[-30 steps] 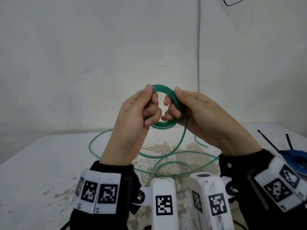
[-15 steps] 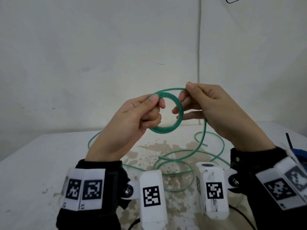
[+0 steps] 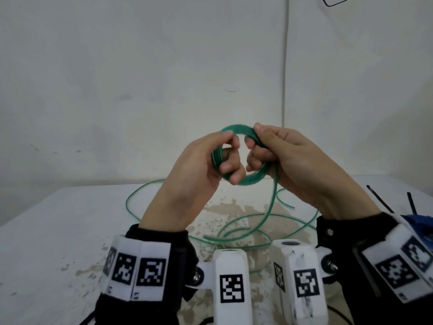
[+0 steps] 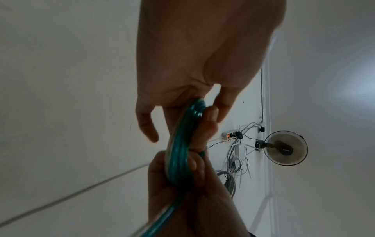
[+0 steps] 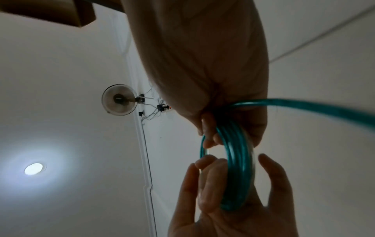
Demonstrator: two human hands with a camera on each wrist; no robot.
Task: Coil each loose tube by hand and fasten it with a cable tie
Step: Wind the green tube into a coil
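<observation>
A white tabletop (image 3: 51, 233) runs back to a pale wall (image 3: 140, 78); its middle is blotched with brownish worn patches (image 3: 234, 214); on the wall a thin conduit (image 3: 286, 66) runs straight up, right of centre. At the far right edge of the tabletop black cable ties (image 3: 380, 199) stick up beside a blue object (image 3: 419, 219) that is only partly in view. The wrist views look upward at a round ceiling light (image 5: 33, 168), a wall-mounted fan (image 4: 286, 148) and a power strip (image 4: 231, 134) with a tangle of wires hanging below it.

The green tube (image 3: 236, 158) is translucent and glossy; several turns of it are gathered into a small coil held up above the tabletop, between the two hands; the left hand (image 3: 199, 174) has its thumb and curled fingers closed around the coil's left side; the right hand (image 3: 290, 160) grips the coil's right side with fingers wrapped through the ring. From the right hand a single strand drops to the tabletop, where the loose remainder lies in wide open loops, near and left of the hands, with one cut end (image 3: 206, 237) lying near centre.
</observation>
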